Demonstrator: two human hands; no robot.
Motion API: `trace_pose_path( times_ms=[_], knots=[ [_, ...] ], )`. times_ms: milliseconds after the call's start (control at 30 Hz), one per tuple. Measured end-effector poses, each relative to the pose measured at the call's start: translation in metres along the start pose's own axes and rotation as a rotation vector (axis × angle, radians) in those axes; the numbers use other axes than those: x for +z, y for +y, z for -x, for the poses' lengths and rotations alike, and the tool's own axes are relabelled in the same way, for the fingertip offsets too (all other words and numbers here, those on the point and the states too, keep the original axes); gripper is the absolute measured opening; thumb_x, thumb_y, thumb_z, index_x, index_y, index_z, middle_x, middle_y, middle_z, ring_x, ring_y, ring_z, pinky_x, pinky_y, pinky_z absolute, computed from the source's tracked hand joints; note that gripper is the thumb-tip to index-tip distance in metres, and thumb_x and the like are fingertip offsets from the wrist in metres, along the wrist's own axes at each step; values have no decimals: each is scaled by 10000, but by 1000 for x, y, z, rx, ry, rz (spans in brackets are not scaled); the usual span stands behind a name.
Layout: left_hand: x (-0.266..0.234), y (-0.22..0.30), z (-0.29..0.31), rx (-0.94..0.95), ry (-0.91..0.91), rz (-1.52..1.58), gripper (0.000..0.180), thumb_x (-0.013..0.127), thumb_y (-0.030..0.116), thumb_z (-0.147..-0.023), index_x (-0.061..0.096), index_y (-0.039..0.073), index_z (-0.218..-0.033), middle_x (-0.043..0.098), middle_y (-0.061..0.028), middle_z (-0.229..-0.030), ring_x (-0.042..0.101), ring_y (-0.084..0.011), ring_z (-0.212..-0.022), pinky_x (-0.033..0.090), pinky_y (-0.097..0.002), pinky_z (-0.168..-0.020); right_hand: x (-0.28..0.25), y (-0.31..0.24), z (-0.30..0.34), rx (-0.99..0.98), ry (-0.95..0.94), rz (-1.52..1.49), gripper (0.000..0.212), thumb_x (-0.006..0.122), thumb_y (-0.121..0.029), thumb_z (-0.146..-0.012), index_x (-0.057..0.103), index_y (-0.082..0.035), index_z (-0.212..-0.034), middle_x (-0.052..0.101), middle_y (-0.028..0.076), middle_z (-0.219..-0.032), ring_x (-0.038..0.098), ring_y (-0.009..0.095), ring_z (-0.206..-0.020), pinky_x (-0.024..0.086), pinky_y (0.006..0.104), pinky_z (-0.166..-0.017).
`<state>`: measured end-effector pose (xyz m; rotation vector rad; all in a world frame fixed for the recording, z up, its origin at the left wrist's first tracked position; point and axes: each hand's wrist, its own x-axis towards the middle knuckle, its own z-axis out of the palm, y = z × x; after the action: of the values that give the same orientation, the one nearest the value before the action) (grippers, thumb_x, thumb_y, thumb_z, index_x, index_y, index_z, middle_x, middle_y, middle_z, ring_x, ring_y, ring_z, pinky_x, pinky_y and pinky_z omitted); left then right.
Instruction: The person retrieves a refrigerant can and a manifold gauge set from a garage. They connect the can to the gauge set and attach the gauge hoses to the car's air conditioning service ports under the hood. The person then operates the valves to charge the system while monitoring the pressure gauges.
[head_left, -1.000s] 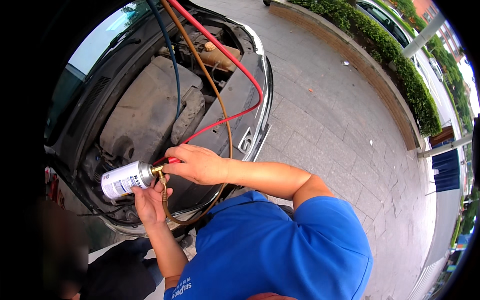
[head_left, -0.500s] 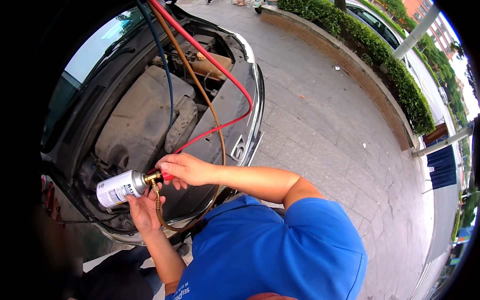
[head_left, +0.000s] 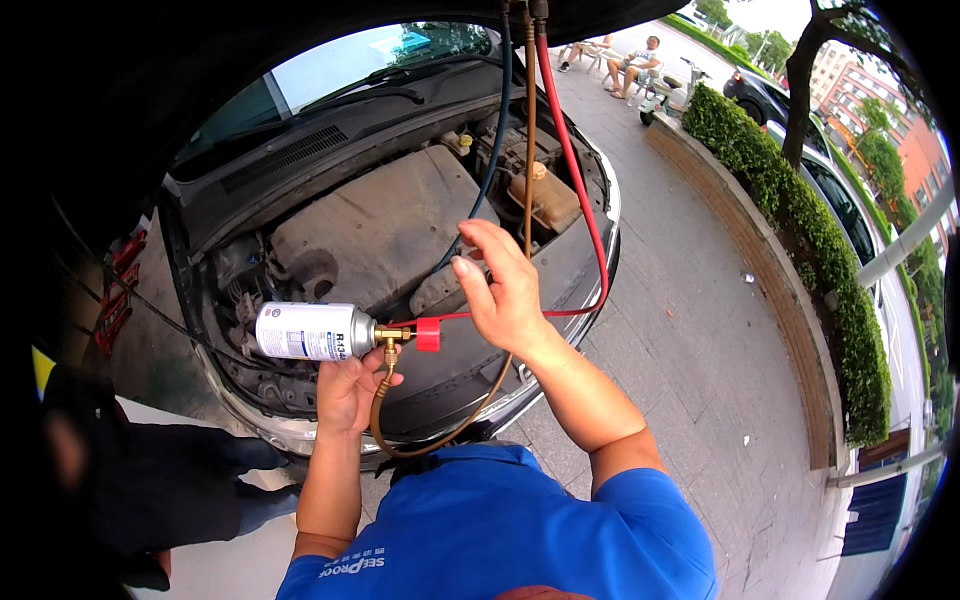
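My left hand [head_left: 347,392] grips a white refrigerant can [head_left: 305,331], which lies nearly level over the front of the engine bay. Screwed to the can's end is a brass can tap [head_left: 393,334] with a red knob [head_left: 428,335]. A brownish-yellow hose [head_left: 507,372] runs from the tap's lower fitting and loops to the right. My right hand [head_left: 500,285] is raised away from the knob, thumb and fingers apart, with nothing in it. It hovers near the blue hose [head_left: 497,130] and the yellow one. A red hose [head_left: 572,160] bends behind the right wrist toward the tap.
Below lies an open engine bay with a dusty engine cover [head_left: 370,225] and a coolant tank [head_left: 545,198]. The raised hood overhangs the top. At lower left stands another person in dark clothes [head_left: 190,470]. A brick planter with a hedge [head_left: 780,200] curves along the right; people sit farther off.
My right hand has let go of the red knob and lifted up and to the right, fingers opening. My left hand still holds the can, now more level. The view has turned.
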<state>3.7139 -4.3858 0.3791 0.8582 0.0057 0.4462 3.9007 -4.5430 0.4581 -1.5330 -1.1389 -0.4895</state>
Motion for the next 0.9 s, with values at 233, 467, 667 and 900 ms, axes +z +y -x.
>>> trace_pose_path(
  times_ms=[233,467,667,900],
  knots=[
    [39,7,-27,-6,-205,260,955,776,119,-751,185,172,-1499,613,-179,-1091,632,-227,-749,532,-279,-539,9,37,-176,-82,169,492,648,591,-155,-873,272,139,-1354,271,401,-1388,362,520,-1243,299,513,-1060],
    [55,30,-42,11,-485,291,803,693,241,-857,205,173,-1490,656,-135,-946,593,-173,-625,424,-257,-454,-16,85,-243,-42,399,-222,468,615,-150,-881,506,66,-1282,628,159,-1171,607,240,-1025,464,333,-852],
    [93,76,-86,89,-409,268,433,482,323,-981,416,151,-1373,586,-71,-932,504,-136,-564,380,-238,-446,-11,85,-238,217,323,-720,433,604,-117,-895,538,10,-1303,646,9,-994,586,88,-797,433,225,-681],
    [162,156,-165,175,-240,71,271,512,289,-974,553,100,-1163,582,-41,-835,470,-97,-553,364,-212,-459,-15,68,-238,278,359,-1024,445,659,-80,-862,543,48,-1272,644,24,-957,564,96,-719,420,205,-645]
  ],
)
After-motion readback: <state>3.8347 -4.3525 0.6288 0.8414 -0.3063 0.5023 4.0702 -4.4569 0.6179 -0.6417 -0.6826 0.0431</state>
